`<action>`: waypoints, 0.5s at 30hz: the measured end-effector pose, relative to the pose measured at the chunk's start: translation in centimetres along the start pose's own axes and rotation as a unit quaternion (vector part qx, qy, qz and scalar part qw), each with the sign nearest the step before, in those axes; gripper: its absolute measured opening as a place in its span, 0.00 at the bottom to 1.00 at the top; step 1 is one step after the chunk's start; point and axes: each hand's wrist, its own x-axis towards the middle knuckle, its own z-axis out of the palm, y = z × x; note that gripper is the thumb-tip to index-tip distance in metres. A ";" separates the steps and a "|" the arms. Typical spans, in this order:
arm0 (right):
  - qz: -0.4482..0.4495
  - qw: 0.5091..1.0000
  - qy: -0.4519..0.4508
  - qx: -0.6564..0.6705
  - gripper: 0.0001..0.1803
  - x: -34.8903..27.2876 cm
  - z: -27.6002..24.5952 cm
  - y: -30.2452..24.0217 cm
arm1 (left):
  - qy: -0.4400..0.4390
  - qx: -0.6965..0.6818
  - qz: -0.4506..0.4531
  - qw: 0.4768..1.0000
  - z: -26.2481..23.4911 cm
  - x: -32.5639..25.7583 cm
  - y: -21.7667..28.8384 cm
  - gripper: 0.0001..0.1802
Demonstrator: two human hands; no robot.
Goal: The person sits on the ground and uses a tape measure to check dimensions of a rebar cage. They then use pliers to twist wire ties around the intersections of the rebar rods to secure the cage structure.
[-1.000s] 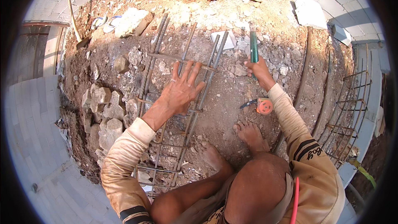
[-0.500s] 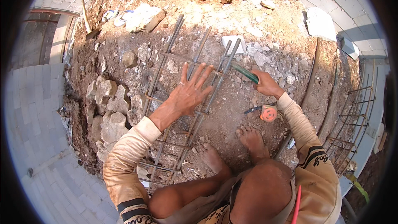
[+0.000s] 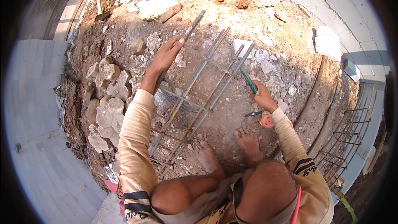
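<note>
In front of me a rebar cage [image 3: 185, 95] of long steel bars tied with thin cross stirrups leans over the dirt, running from near my feet up to the right. My left hand [image 3: 166, 56] is closed around the outer left bar near its far end. My right hand [image 3: 264, 96] grips a green-handled tool [image 3: 248, 80], whose far end meets the right-hand bars; what its head looks like is hidden. Just below the right hand, an orange tape measure [image 3: 266, 120] lies on the ground beside a small dark blue-black tool [image 3: 253, 114].
Broken stones [image 3: 111, 116] are heaped on the left, near a paved block floor [image 3: 45, 112]. A large pale rock [image 3: 161, 8], sandals [image 3: 123, 0] and a long-handled digging tool [image 3: 100, 4] lie farther off. Another rebar cage [image 3: 346, 132] stands by the right wall.
My left hand has gone from lying spread on the cage to gripping its left bar. The cage has turned, its bars now spread wider apart. My right hand has lowered slightly with the tool.
</note>
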 end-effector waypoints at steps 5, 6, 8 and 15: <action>0.004 0.994 -0.030 -0.104 0.21 -0.3 -1.2 -2.9 | -0.066 -0.006 -0.022 0.998 -0.3 0.1 -0.2 0.43; -0.006 0.987 -0.057 -0.151 0.21 -0.3 -2.4 -2.8 | -0.071 0.014 -0.028 0.997 -0.4 -0.1 0.3 0.47; -0.046 0.989 0.004 -0.142 0.22 -0.1 -2.8 -0.9 | -0.105 0.004 -0.037 0.994 -0.9 -0.6 0.5 0.52; 0.101 0.962 0.119 0.224 0.16 0.8 -0.4 -1.4 | -0.065 -0.026 -0.007 0.998 -0.6 -0.5 0.0 0.46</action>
